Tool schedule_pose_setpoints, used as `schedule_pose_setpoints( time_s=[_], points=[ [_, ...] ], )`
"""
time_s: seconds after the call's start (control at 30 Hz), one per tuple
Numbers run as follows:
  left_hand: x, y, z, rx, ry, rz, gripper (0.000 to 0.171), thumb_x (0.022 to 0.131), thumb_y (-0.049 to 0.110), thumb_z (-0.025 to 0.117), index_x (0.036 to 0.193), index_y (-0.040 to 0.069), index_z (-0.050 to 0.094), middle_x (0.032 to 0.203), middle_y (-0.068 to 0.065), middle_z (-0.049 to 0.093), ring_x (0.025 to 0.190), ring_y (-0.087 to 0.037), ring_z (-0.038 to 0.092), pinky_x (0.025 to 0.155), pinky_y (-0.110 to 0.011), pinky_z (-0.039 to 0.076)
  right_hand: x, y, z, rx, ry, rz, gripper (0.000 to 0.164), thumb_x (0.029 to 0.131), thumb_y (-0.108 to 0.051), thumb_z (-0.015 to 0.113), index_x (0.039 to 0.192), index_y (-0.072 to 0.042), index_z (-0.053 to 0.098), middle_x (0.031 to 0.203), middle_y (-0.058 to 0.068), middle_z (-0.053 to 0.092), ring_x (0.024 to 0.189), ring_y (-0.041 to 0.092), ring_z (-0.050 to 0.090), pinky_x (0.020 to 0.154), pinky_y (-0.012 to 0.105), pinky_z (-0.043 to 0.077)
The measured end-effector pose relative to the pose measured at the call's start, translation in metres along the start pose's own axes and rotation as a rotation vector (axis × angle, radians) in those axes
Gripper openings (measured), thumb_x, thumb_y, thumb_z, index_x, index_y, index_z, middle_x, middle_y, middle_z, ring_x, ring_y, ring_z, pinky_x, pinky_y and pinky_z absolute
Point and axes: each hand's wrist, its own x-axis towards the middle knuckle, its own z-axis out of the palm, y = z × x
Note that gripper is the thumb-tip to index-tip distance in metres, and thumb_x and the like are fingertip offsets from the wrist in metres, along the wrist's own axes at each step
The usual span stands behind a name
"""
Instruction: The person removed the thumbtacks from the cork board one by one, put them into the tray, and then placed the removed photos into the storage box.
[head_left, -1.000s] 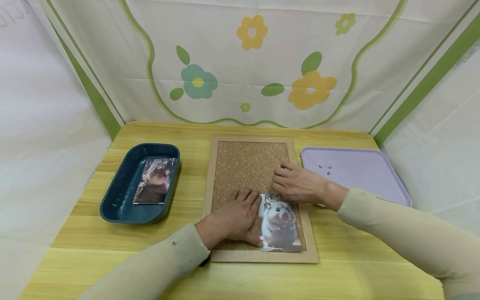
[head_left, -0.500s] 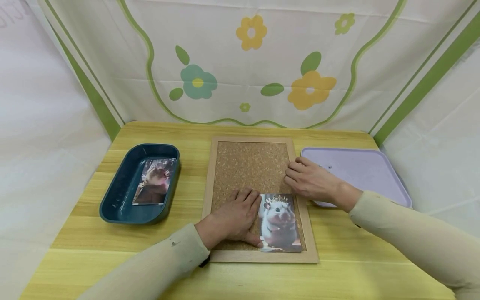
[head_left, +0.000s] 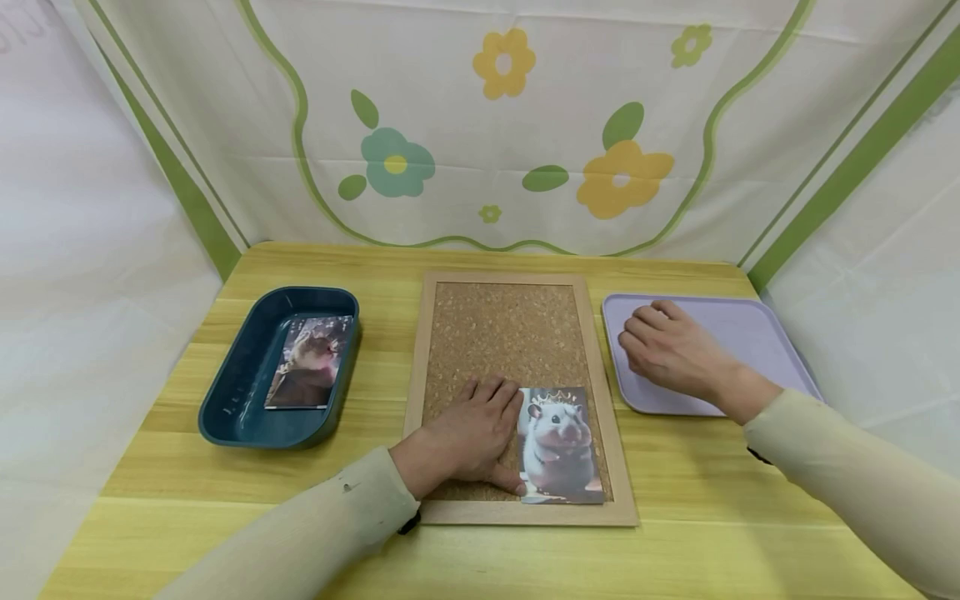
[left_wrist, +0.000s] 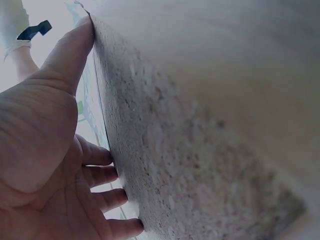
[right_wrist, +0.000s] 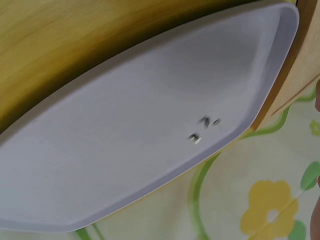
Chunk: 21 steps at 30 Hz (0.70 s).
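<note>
In the head view a picture card of a white hamster with a crown (head_left: 558, 450) lies at the lower right of a wood-framed cork board (head_left: 502, 333). My left hand (head_left: 472, 433) rests on the cork beside the card, fingers spread, its thumb at the card's lower left edge. The left wrist view shows those fingertips against the cork. My right hand (head_left: 671, 346) hovers over a lilac tray (head_left: 757, 350), fingers loosely bent, with nothing seen in them. Three small silvery metal pieces (right_wrist: 204, 121) lie on the tray in the right wrist view; the hand hides them in the head view.
A dark teal bin (head_left: 247, 383) stands at the left of the wooden table (head_left: 390, 333), with another picture card (head_left: 311, 362) lying in it. Behind the table hangs a white cloth with printed flowers (head_left: 465, 150).
My right hand has moved right, from the card's top edge to above the lilac tray, uncovering the top of the card. The left hand and the card have stayed in place.
</note>
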Motion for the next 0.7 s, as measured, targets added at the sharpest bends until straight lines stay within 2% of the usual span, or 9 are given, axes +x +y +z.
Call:
schedule_pose_setpoints(
  time_s=[0.23,0.5,0.7],
  points=[
    [0.000,0.000,0.000,0.001,-0.011,0.001,0.129,0.081,0.095,0.049,0.169,0.006,0.019,0.177,-0.013,0.016,0.163,-0.033,0.016,0.130,-0.056,0.022,-0.032,0.020,-0.003,0.013,0.008,0.099,0.035,0.107,-0.021,0.033,0.087,-0.002,0.055,0.085,0.015,0.060,0.088,0.041,0.058,0.083,0.056,0.048],
    [0.000,0.001,-0.001,-0.007,-0.013,0.001,0.129,0.081,0.095,0.050,0.169,0.006,0.019,0.177,-0.013,0.016,0.163,-0.033,0.016,0.130,-0.056,0.022,-0.065,0.036,0.002,-0.005,-0.073,0.169,0.044,0.108,-0.026,0.029,0.089,0.001,0.058,0.092,0.020,0.061,0.090,0.044,0.058,0.082,0.058,0.047],
    [-0.001,0.001,-0.002,-0.004,-0.010,0.002,0.129,0.081,0.095,0.050,0.169,0.006,0.020,0.177,-0.013,0.017,0.163,-0.033,0.016,0.130,-0.056,0.023,-0.078,0.041,0.010,-0.006,-0.127,0.181,0.048,0.109,-0.028,0.025,0.092,0.001,0.059,0.093,0.020,0.061,0.090,0.044,0.058,0.083,0.058,0.048]
  ],
)
